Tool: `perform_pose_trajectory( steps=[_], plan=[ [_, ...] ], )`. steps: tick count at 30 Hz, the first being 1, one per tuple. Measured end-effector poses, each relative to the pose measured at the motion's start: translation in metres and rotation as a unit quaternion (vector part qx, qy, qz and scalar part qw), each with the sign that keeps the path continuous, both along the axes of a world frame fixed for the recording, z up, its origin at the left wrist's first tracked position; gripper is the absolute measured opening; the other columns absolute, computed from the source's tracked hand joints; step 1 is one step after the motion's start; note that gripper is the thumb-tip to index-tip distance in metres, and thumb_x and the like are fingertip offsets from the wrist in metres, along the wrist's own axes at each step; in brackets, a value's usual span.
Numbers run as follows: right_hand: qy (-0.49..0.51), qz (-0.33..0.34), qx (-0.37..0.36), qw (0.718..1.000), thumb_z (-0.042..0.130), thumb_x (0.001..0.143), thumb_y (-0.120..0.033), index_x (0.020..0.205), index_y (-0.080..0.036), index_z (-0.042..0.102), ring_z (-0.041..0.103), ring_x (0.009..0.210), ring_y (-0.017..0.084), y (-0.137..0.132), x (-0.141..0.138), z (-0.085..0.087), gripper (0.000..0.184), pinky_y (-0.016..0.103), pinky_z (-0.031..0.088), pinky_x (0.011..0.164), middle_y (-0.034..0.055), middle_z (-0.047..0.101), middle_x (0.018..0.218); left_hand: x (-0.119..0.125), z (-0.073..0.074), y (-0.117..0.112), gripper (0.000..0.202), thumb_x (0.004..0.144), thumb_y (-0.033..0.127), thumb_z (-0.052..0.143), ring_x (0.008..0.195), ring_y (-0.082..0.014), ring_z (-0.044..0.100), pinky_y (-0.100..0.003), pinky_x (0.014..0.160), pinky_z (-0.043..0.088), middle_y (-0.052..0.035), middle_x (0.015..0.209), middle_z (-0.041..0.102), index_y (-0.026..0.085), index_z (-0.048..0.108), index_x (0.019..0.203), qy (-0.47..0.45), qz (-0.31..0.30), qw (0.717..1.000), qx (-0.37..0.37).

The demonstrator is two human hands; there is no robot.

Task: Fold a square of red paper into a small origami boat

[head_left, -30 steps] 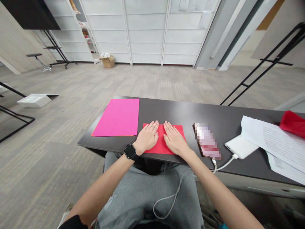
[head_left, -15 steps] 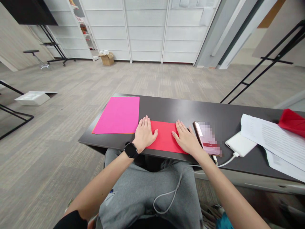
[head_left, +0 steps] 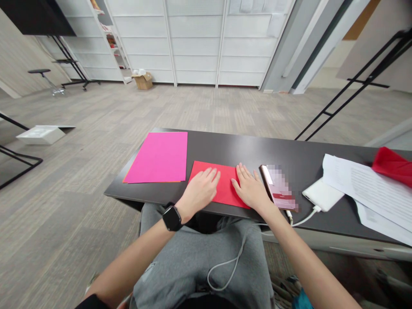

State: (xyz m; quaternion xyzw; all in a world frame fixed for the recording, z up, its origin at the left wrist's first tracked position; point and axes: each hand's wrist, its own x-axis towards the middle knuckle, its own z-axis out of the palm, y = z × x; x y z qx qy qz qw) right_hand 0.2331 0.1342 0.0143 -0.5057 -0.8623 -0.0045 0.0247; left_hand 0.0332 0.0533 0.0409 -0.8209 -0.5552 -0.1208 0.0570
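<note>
Red paper point(head_left: 225, 183) lies beneath both hands point(head_left: 251, 189); cardboard box point(head_left: 143, 81) holds something white point(head_left: 139, 72).

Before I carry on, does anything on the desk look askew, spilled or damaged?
Nothing looks spilled; the red paper shows no damage. On the right, white printed sheets lie askew, overlapping unevenly. Left, an orange edge peeks from under the pink sheet.

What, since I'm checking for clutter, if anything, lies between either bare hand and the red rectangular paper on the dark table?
Nothing visible does. The bare right hand rests on the red rectangular paper; the bare left hand is over it, contact unclear. The dark-edged rectangular phone lies off to the right.
</note>
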Motion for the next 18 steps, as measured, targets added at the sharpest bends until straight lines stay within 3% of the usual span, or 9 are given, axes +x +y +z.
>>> perform_pose_trajectory(
  steps=[4,6,9,11,13,16,18],
  plan=[
    [0.008,-0.014,0.018,1.0,0.029,0.1,-0.036,0.151,0.002,0.036,0.033,0.148,0.031,-0.011,0.004,0.0,0.063,0.056,0.021,0.121,0.024,0.031,0.159,0.016,-0.006,-0.039,0.06,0.09,0.05,0.062,0.138,-0.0321,0.047,-0.044,0.113,0.041,-0.0143,0.147,0.054,0.014,0.054,0.137,-0.044,-0.101,0.992,-0.055],
    [0.022,-0.006,0.015,1.0,0.03,0.101,-0.038,0.151,-0.001,0.038,0.033,0.148,0.033,-0.022,0.01,0.003,0.062,0.059,0.024,0.119,0.0235,0.031,0.16,0.017,-0.012,-0.052,0.063,0.087,0.044,0.068,0.141,-0.0324,0.044,-0.046,0.115,0.039,-0.0138,0.15,0.05,0.014,0.051,0.14,-0.049,-0.1,0.992,-0.052],
    [0.056,0.026,0.016,0.998,0.032,0.102,-0.04,0.152,-0.008,0.038,0.024,0.151,0.035,-0.041,0.024,0.01,0.06,0.062,0.023,0.118,0.0185,0.024,0.164,0.011,-0.019,-0.062,0.055,0.089,0.03,0.068,0.136,-0.0303,0.05,-0.047,0.114,0.04,-0.0118,0.141,0.059,0.017,0.051,0.14,-0.049,-0.087,0.994,-0.04],
    [0.084,0.093,-0.001,0.992,0.034,0.103,-0.041,0.155,-0.016,0.035,0.019,0.153,0.03,-0.051,0.033,0.014,0.057,0.059,0.022,0.121,0.0118,0.022,0.166,0.005,-0.022,-0.064,0.042,0.091,0.024,0.065,0.13,-0.0278,0.056,-0.044,0.111,0.044,-0.0097,0.13,0.066,0.018,0.058,0.132,-0.062,-0.088,0.994,-0.026],
    [0.097,0.159,-0.052,0.981,0.037,0.103,-0.042,0.156,-0.024,0.034,0.022,0.152,0.026,-0.06,0.041,0.014,0.056,0.057,0.024,0.121,0.0074,0.029,0.164,-0.002,-0.025,-0.063,0.031,0.093,0.018,0.062,0.129,-0.0251,0.058,-0.041,0.111,0.045,-0.0075,0.124,0.069,0.019,0.064,0.123,-0.091,-0.095,0.991,-0.014],
    [0.113,0.173,-0.084,0.975,0.047,0.099,-0.051,0.155,-0.027,0.036,0.027,0.151,0.028,-0.067,0.047,0.011,0.061,0.06,0.023,0.121,0.0087,0.036,0.161,-0.015,-0.028,-0.058,0.032,0.091,0.009,0.059,0.132,-0.024,0.056,-0.043,0.115,0.042,-0.0049,0.126,0.07,0.019,0.067,0.12,-0.134,-0.098,0.986,-0.009],
    [0.124,0.175,-0.078,0.974,0.058,0.092,-0.059,0.155,-0.025,0.036,0.027,0.15,0.031,-0.069,0.048,0.011,0.075,0.062,0.019,0.121,0.0117,0.035,0.161,-0.024,-0.028,-0.051,0.038,0.086,0.004,0.057,0.133,-0.0256,0.054,-0.047,0.114,0.043,-0.0052,0.128,0.07,0.02,0.068,0.119,-0.143,-0.095,0.985,-0.018]
  ],
)
